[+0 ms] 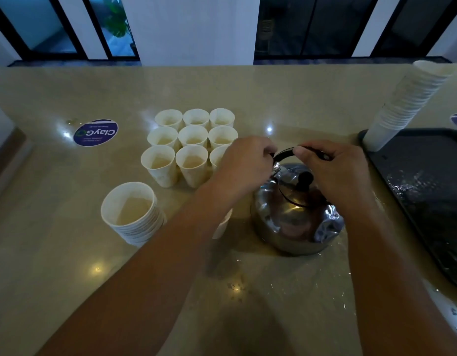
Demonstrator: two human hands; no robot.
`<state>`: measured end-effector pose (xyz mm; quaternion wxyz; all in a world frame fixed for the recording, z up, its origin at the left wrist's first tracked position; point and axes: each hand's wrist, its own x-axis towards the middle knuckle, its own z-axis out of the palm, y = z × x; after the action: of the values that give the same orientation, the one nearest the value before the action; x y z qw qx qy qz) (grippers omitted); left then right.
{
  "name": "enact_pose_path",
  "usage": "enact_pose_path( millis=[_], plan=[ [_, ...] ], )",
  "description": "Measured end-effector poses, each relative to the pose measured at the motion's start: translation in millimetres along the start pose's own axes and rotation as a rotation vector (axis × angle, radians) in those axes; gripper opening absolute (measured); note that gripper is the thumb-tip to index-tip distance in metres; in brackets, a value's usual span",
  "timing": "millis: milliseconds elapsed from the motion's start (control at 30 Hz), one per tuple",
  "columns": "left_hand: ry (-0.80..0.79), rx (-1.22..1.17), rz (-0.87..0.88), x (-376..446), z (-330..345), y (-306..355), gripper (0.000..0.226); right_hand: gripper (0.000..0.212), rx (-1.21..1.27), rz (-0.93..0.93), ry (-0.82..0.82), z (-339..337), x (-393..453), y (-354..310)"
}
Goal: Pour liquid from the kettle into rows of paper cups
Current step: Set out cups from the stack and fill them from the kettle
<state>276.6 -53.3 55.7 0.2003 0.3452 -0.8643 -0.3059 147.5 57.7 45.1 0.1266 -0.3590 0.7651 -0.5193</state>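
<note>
A shiny steel kettle (295, 214) with a black lid knob stands on the beige counter (68, 253). Its black handle (286, 152) arches over the lid. My left hand (244, 160) grips the handle's left end and my right hand (332, 170) grips its right end. To the left of the kettle, several white paper cups (192, 143) stand in three rows, each holding pale liquid. My left hand hides part of the nearest right cup. Another cup (222, 224) shows partly under my left forearm.
A short stack of cups (131, 213) with liquid in the top one stands at the near left. A tall leaning stack of cups (404, 104) rests on a wet black tray (427, 191) at the right. A blue round sticker (95, 132) lies on the counter.
</note>
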Motion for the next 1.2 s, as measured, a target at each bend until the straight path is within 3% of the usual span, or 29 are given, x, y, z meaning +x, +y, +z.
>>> enact_pose_path(
  millis=[267, 500, 667, 1200],
  plan=[
    [0.085, -0.141, -0.022, -9.6, -40.1, -2.7, 0.022, 0.005, -0.003, -0.136, -0.104, -7.5, -4.9, -33.6],
    [0.055, -0.241, -0.084, -19.7, -65.5, -2.1, 0.017, 0.014, -0.087, -0.192, -0.231, -11.9, -6.9, -62.6],
    [0.023, -0.231, -0.147, -23.7, -70.5, -9.5, 0.017, 0.012, -0.184, -0.229, -0.351, -4.8, -6.0, -73.5],
    [0.012, -0.237, -0.193, -34.2, -77.9, -23.9, 0.02, 0.014, -0.323, -0.338, -0.496, 9.6, -3.3, -94.3]
  ],
)
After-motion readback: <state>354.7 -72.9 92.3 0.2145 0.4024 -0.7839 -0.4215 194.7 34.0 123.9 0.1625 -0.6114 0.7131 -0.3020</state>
